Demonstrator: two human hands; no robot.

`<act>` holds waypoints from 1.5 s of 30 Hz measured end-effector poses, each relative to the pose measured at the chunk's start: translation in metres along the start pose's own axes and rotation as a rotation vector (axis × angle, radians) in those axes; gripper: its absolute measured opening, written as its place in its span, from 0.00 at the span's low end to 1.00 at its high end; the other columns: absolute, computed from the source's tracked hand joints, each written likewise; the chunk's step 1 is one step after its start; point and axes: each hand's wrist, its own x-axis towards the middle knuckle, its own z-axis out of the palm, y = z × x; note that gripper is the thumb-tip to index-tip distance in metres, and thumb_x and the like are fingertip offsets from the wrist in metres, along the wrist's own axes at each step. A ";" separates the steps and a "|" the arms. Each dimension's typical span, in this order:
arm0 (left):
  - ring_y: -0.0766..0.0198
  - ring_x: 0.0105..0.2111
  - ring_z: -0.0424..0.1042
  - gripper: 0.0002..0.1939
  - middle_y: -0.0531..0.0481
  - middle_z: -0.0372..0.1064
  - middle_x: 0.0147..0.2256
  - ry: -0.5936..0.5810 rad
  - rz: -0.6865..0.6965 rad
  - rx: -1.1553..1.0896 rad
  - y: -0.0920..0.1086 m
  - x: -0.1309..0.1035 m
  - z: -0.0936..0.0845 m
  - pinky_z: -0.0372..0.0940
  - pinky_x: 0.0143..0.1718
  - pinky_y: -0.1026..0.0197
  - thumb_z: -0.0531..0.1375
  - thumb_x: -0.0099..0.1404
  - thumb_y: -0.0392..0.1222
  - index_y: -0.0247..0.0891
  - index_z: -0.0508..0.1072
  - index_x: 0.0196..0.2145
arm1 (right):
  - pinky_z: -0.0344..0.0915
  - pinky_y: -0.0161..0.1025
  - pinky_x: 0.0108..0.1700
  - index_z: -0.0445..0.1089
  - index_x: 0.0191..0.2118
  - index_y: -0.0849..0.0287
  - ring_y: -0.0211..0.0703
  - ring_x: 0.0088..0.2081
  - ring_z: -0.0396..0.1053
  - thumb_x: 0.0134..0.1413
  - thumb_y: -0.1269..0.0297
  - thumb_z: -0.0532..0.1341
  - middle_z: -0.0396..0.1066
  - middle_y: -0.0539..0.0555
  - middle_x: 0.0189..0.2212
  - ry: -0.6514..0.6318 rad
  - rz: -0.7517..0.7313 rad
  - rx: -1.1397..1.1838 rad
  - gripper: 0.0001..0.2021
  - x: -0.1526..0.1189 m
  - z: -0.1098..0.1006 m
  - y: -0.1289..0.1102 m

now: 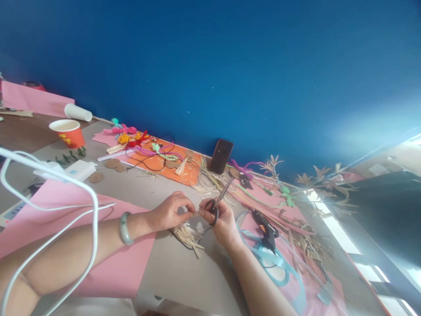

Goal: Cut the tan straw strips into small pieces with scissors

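Observation:
My left hand, with a pale green bangle on its wrist, has thumb and forefinger pinched together; what is between them is too small to make out. Right beside it, my right hand holds black-handled scissors, their blades pointing up and away. The fingertips of both hands nearly meet, with something tiny and pale between them. Just below the hands, a bundle of cut straw-coloured strips lies on the grey table.
A phone leans against the blue wall. A glue gun and light blue ribbon lie at right. Pink paper, an orange sheet, a red cup and white cables are around the left and back.

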 end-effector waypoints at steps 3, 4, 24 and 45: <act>0.61 0.35 0.68 0.04 0.49 0.73 0.29 -0.020 -0.044 -0.018 0.002 0.001 -0.002 0.60 0.43 0.60 0.59 0.61 0.39 0.38 0.73 0.30 | 0.61 0.36 0.33 0.69 0.29 0.57 0.38 0.29 0.64 0.38 0.61 0.70 0.69 0.50 0.30 0.019 0.031 0.015 0.12 0.002 -0.002 0.005; 0.61 0.35 0.68 0.04 0.49 0.73 0.29 -0.024 -0.059 -0.025 0.004 0.001 -0.002 0.60 0.43 0.60 0.59 0.61 0.40 0.38 0.73 0.30 | 0.61 0.36 0.33 0.69 0.29 0.57 0.38 0.29 0.64 0.38 0.62 0.70 0.69 0.50 0.30 0.021 0.043 0.035 0.12 0.002 -0.003 0.008; 0.69 0.26 0.67 0.10 0.49 0.74 0.29 0.220 -0.468 -0.619 -0.006 0.009 -0.003 0.62 0.31 0.65 0.62 0.59 0.44 0.35 0.68 0.32 | 0.59 0.36 0.33 0.69 0.25 0.57 0.36 0.28 0.63 0.33 0.67 0.71 0.70 0.49 0.28 0.056 0.186 0.225 0.10 0.006 -0.008 0.005; 0.66 0.26 0.73 0.12 0.45 0.76 0.29 0.282 -0.596 -0.860 -0.012 0.012 -0.004 0.64 0.30 0.64 0.67 0.52 0.42 0.33 0.72 0.30 | 0.51 0.34 0.27 0.54 0.21 0.56 0.34 0.23 0.52 0.40 0.59 0.65 0.57 0.44 0.17 -0.116 0.000 -0.676 0.16 0.006 -0.012 -0.014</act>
